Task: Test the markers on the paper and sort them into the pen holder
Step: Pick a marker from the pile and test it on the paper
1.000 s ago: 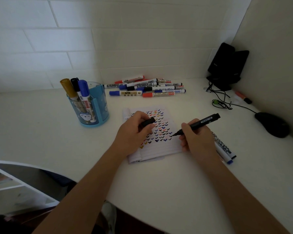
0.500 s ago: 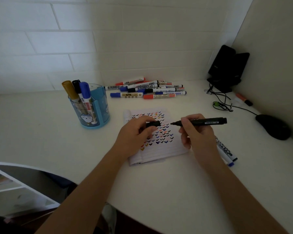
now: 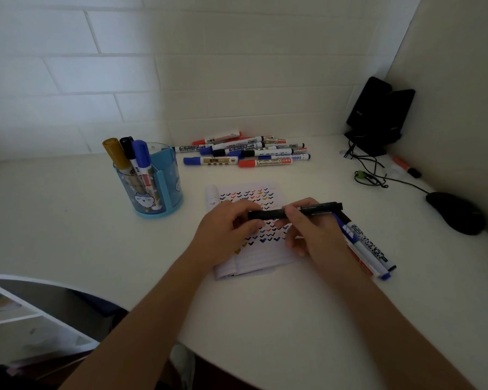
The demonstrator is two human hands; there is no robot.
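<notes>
A black marker [image 3: 319,208] lies level above the paper [image 3: 261,256], which is covered in small coloured ticks. My right hand [image 3: 312,235] grips the marker's barrel. My left hand [image 3: 226,235] pinches its black cap [image 3: 261,214], which now sits on the marker's tip end. The blue pen holder [image 3: 164,187] stands to the left and holds a gold, a black and a blue marker. Several markers [image 3: 245,153] lie in a pile behind the paper. A few more markers [image 3: 366,249] lie right of my right hand.
A black mouse [image 3: 455,212] with its cable lies at the right. A black stand [image 3: 378,116] occupies the back right corner, with an orange marker [image 3: 406,166] near the wall. The desk's front edge curves at the lower left.
My right hand lifted the marker off the paper and turned it level. My left hand brought the cap to the tip, and cap and marker now meet.
</notes>
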